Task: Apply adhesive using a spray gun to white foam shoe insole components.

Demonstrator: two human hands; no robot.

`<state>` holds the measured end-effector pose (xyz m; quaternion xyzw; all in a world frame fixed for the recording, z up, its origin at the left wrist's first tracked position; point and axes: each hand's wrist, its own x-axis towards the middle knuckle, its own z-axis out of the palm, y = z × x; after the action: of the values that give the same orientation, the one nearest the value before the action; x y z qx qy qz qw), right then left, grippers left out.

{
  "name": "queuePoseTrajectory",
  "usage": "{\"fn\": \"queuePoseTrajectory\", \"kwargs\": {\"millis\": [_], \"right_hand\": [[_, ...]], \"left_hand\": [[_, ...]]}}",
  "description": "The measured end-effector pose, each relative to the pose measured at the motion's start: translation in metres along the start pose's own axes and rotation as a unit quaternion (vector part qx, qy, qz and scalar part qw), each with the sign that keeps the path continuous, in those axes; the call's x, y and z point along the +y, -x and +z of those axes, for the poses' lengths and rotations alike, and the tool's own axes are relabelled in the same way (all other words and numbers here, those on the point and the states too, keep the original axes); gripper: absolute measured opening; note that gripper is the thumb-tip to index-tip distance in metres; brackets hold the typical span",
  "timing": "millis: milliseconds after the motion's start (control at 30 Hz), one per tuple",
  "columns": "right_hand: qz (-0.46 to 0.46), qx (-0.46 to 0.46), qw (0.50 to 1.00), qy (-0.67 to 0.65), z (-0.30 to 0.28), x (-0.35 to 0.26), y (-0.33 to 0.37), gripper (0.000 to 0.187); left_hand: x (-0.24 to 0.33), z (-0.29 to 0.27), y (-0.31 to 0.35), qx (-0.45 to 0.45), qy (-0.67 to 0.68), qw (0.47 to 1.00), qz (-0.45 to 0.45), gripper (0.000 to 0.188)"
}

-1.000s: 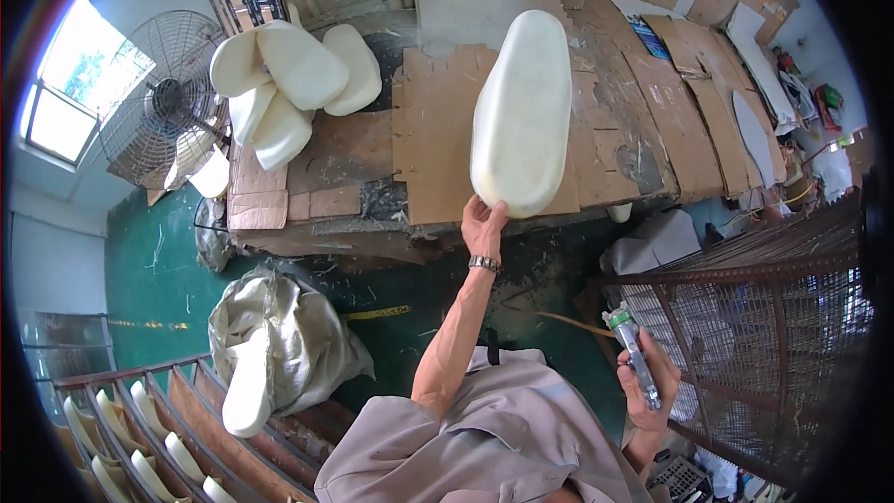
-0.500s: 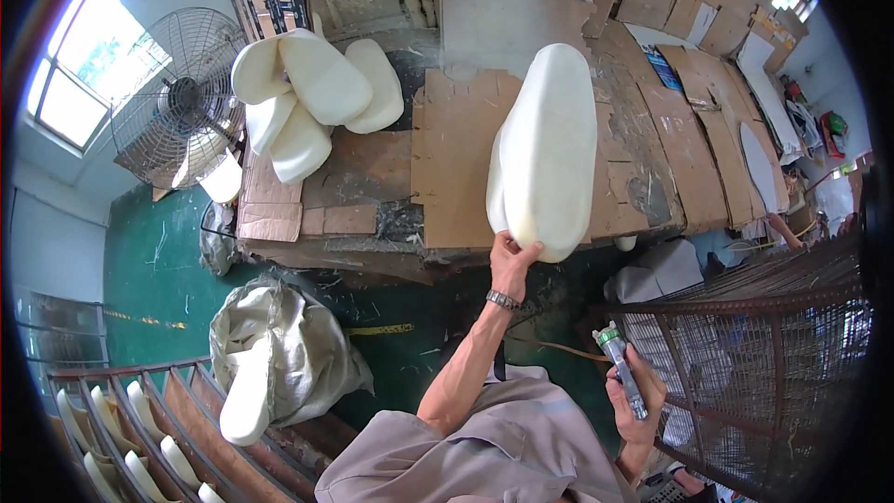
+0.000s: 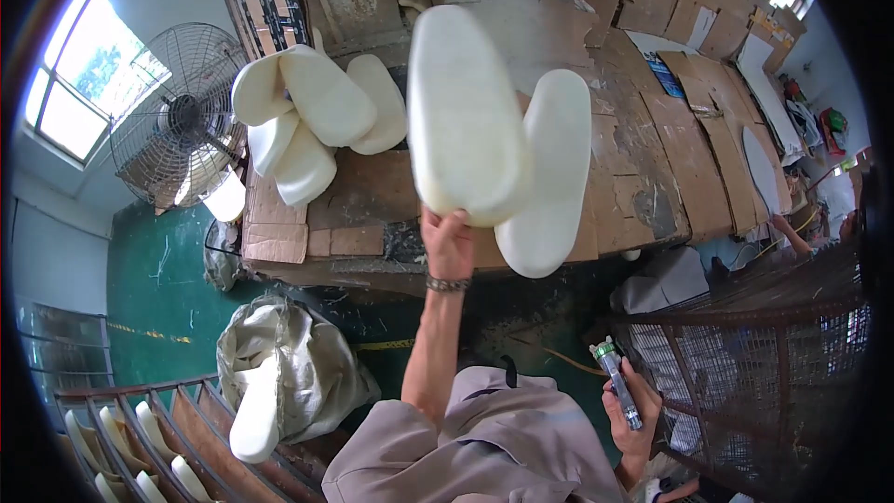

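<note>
My left hand (image 3: 449, 242) is raised and grips the near end of a long white foam pad (image 3: 466, 102), which is tilted up off the cardboard-covered table (image 3: 363, 196). A second white foam pad (image 3: 554, 177) lies on the table just right of it, partly behind the lifted one. Low at my right side, my right hand (image 3: 638, 410) holds a slim tube with a green cap (image 3: 616, 377), away from both pads.
More white foam pads (image 3: 312, 116) are piled at the table's far left, beside a standing fan (image 3: 177, 126). An open sack (image 3: 298, 363) with a foam pad stands on the green floor. A rack (image 3: 140, 438) is lower left, a wire cage (image 3: 764, 382) right.
My left hand has lifted the foam pad up and to the left, uncovering the second pad beneath it. The right hand keeps the tube low at my side.
</note>
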<state>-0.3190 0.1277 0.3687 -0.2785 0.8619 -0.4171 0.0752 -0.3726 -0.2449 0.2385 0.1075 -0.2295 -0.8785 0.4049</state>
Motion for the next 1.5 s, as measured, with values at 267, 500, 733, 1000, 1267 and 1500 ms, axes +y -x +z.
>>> {"fn": "queuePoseTrajectory", "kwargs": {"millis": [267, 500, 733, 1000, 1267, 1500], "right_hand": [[0.000, -0.015, 1.000, -0.004, 0.027, -0.006, -0.027, 0.048], [-0.010, -0.048, 0.999, 0.002, 0.047, -0.016, -0.057, 0.048], [-0.040, -0.075, 0.996, -0.003, 0.064, -0.018, -0.082, 0.052], [-0.044, -0.116, 0.992, 0.001, 0.083, -0.022, -0.105, 0.053], [-0.054, -0.134, 0.990, 0.004, 0.097, -0.028, -0.118, 0.055], [-0.033, -0.131, 0.991, 0.016, 0.098, -0.026, -0.117, 0.054]], "left_hand": [[0.088, -0.085, -0.164, 0.021, -0.099, 0.984, 0.143, 0.057], [0.132, -0.103, -0.240, 0.043, -0.139, 0.976, 0.159, 0.051], [0.187, -0.143, -0.250, 0.088, -0.066, 0.976, 0.190, 0.043], [0.198, -0.151, -0.224, 0.041, -0.134, 0.977, 0.163, 0.043], [0.138, -0.123, -0.254, 0.035, -0.137, 0.980, 0.143, 0.052], [0.075, -0.087, -0.335, 0.066, -0.124, 0.983, 0.115, 0.046]]}}
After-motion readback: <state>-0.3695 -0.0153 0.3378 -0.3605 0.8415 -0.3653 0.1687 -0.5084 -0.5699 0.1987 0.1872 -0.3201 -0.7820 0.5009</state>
